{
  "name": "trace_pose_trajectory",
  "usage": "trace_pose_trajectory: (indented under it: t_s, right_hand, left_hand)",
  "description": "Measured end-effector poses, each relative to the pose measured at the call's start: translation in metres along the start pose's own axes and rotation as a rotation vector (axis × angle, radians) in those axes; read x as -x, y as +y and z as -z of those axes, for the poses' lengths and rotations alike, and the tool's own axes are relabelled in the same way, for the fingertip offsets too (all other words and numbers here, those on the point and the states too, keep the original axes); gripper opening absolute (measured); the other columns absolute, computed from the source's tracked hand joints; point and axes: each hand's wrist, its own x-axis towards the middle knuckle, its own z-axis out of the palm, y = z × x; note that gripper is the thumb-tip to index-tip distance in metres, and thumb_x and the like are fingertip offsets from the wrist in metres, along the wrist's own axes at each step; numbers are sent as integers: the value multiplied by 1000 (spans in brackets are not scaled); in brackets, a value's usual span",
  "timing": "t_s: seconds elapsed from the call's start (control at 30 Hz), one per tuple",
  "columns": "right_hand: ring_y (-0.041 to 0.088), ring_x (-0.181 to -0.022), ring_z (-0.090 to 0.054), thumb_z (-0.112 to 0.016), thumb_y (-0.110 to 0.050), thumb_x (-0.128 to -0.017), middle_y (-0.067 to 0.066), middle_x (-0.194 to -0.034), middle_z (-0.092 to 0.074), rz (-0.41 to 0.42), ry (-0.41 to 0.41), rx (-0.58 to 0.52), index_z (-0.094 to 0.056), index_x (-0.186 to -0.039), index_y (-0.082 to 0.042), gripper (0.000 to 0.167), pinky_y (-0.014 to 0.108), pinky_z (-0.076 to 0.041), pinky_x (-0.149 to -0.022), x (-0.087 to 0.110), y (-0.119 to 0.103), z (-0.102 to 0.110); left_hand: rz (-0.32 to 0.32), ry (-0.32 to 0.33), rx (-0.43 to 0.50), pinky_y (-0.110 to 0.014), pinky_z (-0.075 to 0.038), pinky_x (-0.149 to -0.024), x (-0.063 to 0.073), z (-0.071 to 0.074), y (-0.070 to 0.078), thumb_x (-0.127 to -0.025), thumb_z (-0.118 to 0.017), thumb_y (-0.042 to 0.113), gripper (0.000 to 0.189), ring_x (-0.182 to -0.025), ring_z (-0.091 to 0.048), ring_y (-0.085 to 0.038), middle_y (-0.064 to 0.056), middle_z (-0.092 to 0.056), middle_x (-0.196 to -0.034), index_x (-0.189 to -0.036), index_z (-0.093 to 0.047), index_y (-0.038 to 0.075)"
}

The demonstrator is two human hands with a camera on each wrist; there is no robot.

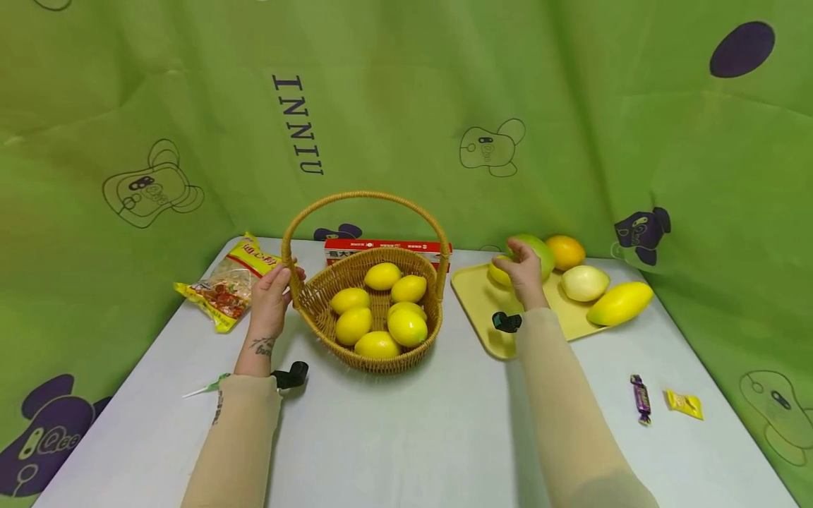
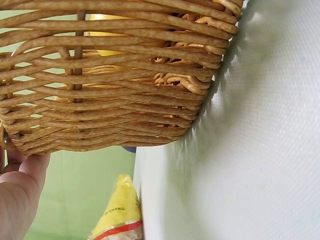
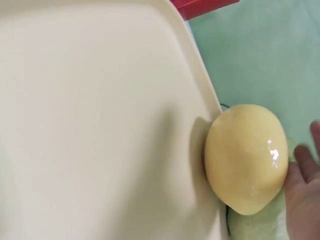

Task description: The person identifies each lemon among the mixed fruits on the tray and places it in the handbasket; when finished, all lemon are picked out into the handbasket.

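At the left foot of its handle, a wicker basket (image 1: 363, 365) is gripped by my left hand (image 1: 272, 300), thumb outside the rim. Several yellow lemons (image 1: 377, 346) lie in the basket, which stands on the table. In the left wrist view the basket's woven side (image 2: 115, 95) fills the upper left. My right hand (image 1: 527, 279) is over the back left of a yellow tray (image 1: 473, 307), fingers spread beside a lemon (image 3: 246, 157) at the tray's edge. Behind this hand sits a green mango (image 1: 538, 254), partly hidden.
An orange fruit (image 1: 565, 252), a pale lemon-shaped fruit (image 1: 585, 283) and a yellow mango (image 1: 619, 303) are at the tray's right. Behind the basket stands a red box (image 1: 381, 245). A noodle bag (image 1: 231, 282) lies left; purple (image 1: 641, 400) and yellow candies (image 1: 684, 404) lie right.
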Motion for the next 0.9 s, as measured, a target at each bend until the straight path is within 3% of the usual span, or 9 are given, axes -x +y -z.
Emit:
trace_pose_trajectory:
  t_s: [0.2, 0.4, 0.57, 0.77, 0.9]
  right_hand:
    - [30, -132, -33, -64, 6, -78, 23, -141, -38, -1, -6, 106, -37, -136, 8, 64, 37, -27, -110, -1, 11, 0]
    - [32, -126, -39, -64, 6, -79, 23, -140, -39, -78, -51, 152, -37, -136, 8, 64, 39, -32, -107, -1, 21, -3]
    - [34, -127, -38, -61, 6, -80, 21, -143, -36, -90, -90, 186, -35, -139, 4, 65, 40, -34, -105, 4, 24, -8]
    - [31, -128, -36, -64, 5, -78, 18, -144, -36, -70, -88, 193, -37, -139, 0, 67, 40, -31, -107, 2, 28, -13]
    - [31, -128, -35, -65, 3, -80, 19, -143, -36, -63, -68, 182, -36, -139, 2, 66, 40, -30, -108, 3, 30, -15]
  left_hand:
    - [17, -4, -30, -22, -52, -75, -1, 0, 0, -92, -56, 26, 53, -91, -60, -11, 3, -67, -88, -129, -46, -10]
    - [11, -4, -26, -22, -52, -75, -1, 0, 0, -93, -56, 25, 55, -91, -61, -10, 4, -67, -87, -130, -42, -14]
    - [-4, -4, -13, -23, -52, -76, -2, -1, -1, -93, -55, 23, 42, -91, -61, -12, 1, -67, -88, -125, -54, -5]
    - [-13, -12, 5, -23, -52, -76, -3, 1, -3, -93, -55, 22, 20, -91, -61, -12, 1, -67, -88, -109, -67, 16]
    - [-17, -18, 4, -24, -52, -76, -3, 2, -3, -93, -56, 23, 30, -91, -61, -12, 1, -67, -88, -118, -63, 7]
